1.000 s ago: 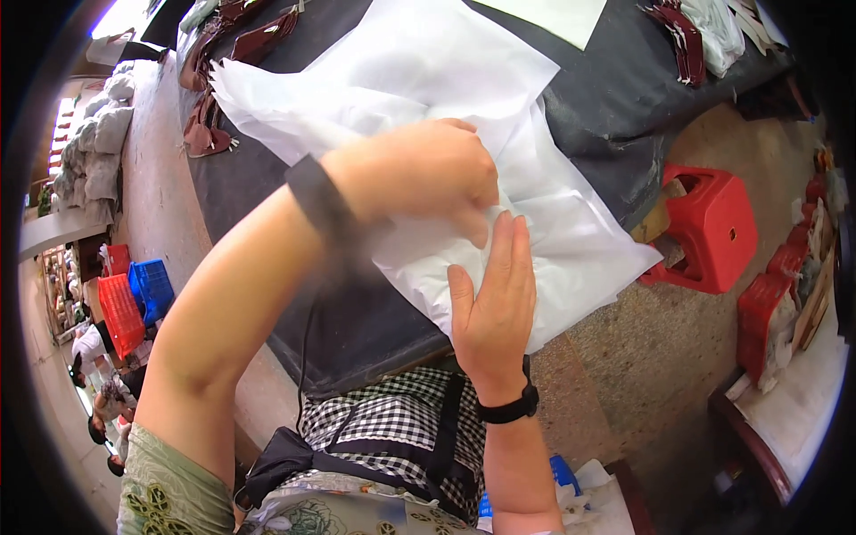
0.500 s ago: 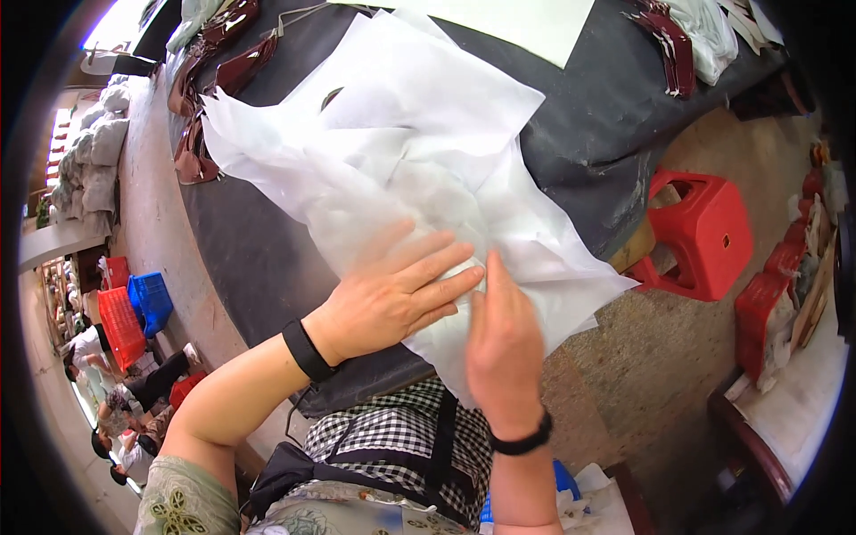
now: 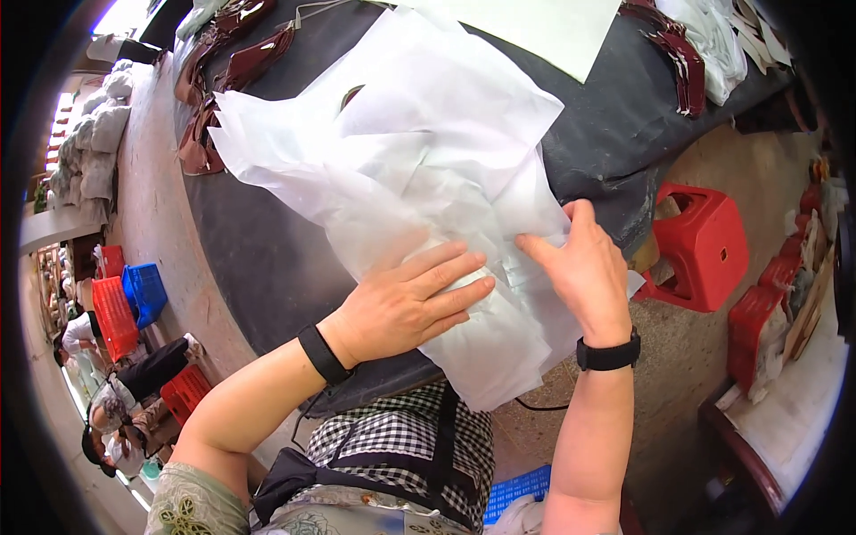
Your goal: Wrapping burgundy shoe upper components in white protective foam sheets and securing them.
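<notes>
A pile of thin white tissue paper sheets (image 3: 419, 152) lies crumpled on a dark grey table (image 3: 259, 267) and hangs over its near edge. My left hand (image 3: 406, 303) presses flat on the paper near the table edge, fingers spread and pointing right. My right hand (image 3: 584, 267) rests on the paper's right side, fingers pointing up-left and touching a sheet's edge. Both wrists wear black bands. Whatever lies under the paper is hidden.
Dark red leather pieces (image 3: 209, 98) lie at the table's far left, more at the far right (image 3: 678, 53). A red plastic stool (image 3: 700, 250) stands on the floor to the right. Red and blue crates (image 3: 125, 299) and a crouching person (image 3: 116, 392) are at left.
My left hand has drawn back from over the paper's middle and now lies flat at the near edge. My right hand slid right and up along the sheet.
</notes>
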Demonstrator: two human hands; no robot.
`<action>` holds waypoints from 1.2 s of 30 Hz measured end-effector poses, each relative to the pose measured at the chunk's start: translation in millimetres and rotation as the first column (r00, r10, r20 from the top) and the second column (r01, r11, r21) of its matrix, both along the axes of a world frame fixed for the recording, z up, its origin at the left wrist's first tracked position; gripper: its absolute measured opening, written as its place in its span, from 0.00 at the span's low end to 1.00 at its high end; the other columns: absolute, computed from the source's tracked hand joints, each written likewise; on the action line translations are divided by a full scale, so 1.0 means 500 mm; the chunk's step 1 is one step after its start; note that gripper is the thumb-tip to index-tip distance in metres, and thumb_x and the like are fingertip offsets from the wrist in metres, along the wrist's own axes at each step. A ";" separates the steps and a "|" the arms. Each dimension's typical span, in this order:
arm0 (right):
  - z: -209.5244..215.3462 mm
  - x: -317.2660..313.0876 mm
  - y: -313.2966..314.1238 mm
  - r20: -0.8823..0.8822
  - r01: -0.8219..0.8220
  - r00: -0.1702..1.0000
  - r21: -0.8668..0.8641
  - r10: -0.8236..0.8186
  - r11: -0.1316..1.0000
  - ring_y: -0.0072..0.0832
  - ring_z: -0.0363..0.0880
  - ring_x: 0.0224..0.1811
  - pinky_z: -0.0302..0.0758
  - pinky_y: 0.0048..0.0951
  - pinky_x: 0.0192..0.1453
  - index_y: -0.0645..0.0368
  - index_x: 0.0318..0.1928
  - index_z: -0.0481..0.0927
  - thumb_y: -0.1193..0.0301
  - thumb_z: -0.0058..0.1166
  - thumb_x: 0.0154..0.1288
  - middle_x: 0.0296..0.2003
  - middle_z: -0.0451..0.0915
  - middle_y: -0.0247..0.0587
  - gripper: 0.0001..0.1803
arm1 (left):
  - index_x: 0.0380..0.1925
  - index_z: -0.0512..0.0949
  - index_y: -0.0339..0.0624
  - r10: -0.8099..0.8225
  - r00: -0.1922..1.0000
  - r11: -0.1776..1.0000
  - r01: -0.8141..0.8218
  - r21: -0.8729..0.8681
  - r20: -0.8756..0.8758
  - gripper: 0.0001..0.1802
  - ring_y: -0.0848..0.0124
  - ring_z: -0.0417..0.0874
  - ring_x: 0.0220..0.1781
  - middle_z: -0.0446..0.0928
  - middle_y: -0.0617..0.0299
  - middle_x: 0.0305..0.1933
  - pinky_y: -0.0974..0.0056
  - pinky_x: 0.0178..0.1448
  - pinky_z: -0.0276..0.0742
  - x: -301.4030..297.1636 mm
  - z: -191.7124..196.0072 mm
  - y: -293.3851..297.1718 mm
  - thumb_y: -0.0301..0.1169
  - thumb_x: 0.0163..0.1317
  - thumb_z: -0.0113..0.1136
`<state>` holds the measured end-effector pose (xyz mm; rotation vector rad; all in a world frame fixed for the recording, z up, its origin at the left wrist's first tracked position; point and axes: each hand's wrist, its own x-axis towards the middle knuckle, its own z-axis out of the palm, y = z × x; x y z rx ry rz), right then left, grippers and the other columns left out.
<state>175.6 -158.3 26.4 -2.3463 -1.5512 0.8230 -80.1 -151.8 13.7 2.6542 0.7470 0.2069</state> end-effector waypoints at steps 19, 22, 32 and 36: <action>-0.037 0.007 -0.006 -0.466 0.090 0.880 -0.028 -0.093 0.996 0.58 0.85 0.51 0.79 0.46 0.62 0.69 0.53 0.84 0.56 0.67 0.59 0.51 0.86 0.62 0.30 | 0.66 0.82 0.62 0.002 0.995 0.997 -0.010 0.076 0.102 0.24 0.66 0.74 0.77 0.77 0.67 0.74 0.45 0.88 0.52 -0.024 -0.056 -0.022 0.41 0.69 0.68; -0.088 0.026 -0.019 -0.131 -0.104 0.984 0.130 0.121 0.986 0.56 0.86 0.54 0.79 0.45 0.62 0.70 0.55 0.82 0.55 0.69 0.60 0.54 0.86 0.63 0.32 | 0.66 0.82 0.61 -0.001 0.994 0.997 -0.007 0.073 0.111 0.24 0.66 0.74 0.77 0.77 0.68 0.73 0.45 0.88 0.53 -0.004 -0.053 -0.023 0.40 0.69 0.68; -0.076 0.027 0.017 -0.662 0.088 0.714 -0.237 -0.227 0.968 0.33 0.86 0.54 0.80 0.34 0.60 0.67 0.61 0.84 0.62 0.68 0.65 0.53 0.87 0.44 0.29 | 0.64 0.82 0.56 0.065 0.995 0.997 -0.069 0.042 0.077 0.25 0.65 0.77 0.72 0.79 0.65 0.67 0.44 0.84 0.58 0.013 -0.035 -0.019 0.37 0.67 0.69; -0.065 0.016 0.015 -0.539 -0.020 0.841 -0.136 -0.057 0.990 0.24 0.84 0.53 0.79 0.31 0.60 0.66 0.60 0.85 0.65 0.66 0.70 0.54 0.87 0.39 0.23 | 0.64 0.82 0.53 0.095 0.988 0.994 -0.100 0.039 0.118 0.24 0.62 0.73 0.78 0.78 0.62 0.72 0.43 0.86 0.54 0.016 -0.037 -0.012 0.38 0.68 0.69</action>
